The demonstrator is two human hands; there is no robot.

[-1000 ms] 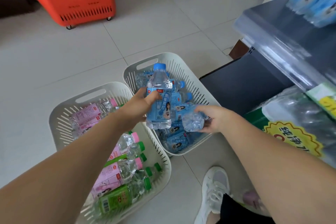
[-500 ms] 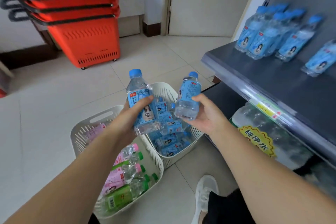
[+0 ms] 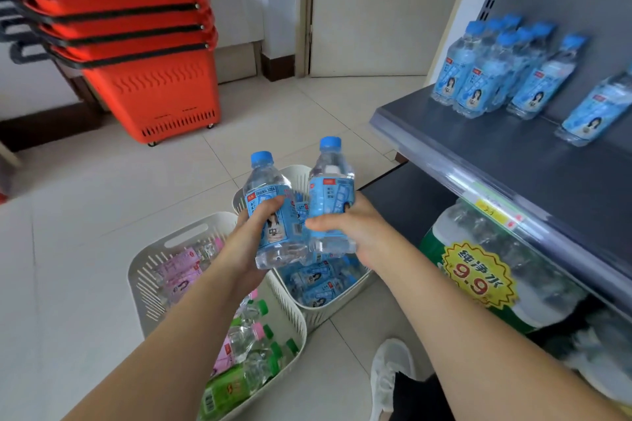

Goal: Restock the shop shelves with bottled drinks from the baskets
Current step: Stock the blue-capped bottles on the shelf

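Note:
My left hand (image 3: pixel 251 236) grips a blue-labelled soda water bottle (image 3: pixel 265 195) upright above the baskets. My right hand (image 3: pixel 355 232) grips a second blue-labelled bottle (image 3: pixel 330 188) right beside it, the two bottles nearly touching. Below them a white basket (image 3: pixel 328 313) holds several more blue bottles. A second white basket (image 3: pixel 150 260) to its left holds pink-labelled and green-labelled bottles. The grey shelf (image 3: pixel 513 154) on the right carries several blue bottles (image 3: pixel 478 79) standing at its back.
A stack of red shopping baskets (image 3: pixel 143 55) stands on the tiled floor at the far left. Under the grey shelf lie wrapped packs of large water bottles (image 3: pixel 478 270) with a yellow price sticker. My white shoe (image 3: pixel 390 376) is beside the baskets.
Both hands have lifted a blue bottle out of the right basket and raised them. My view has tilted up, bringing the shelf and its bottles into sight.

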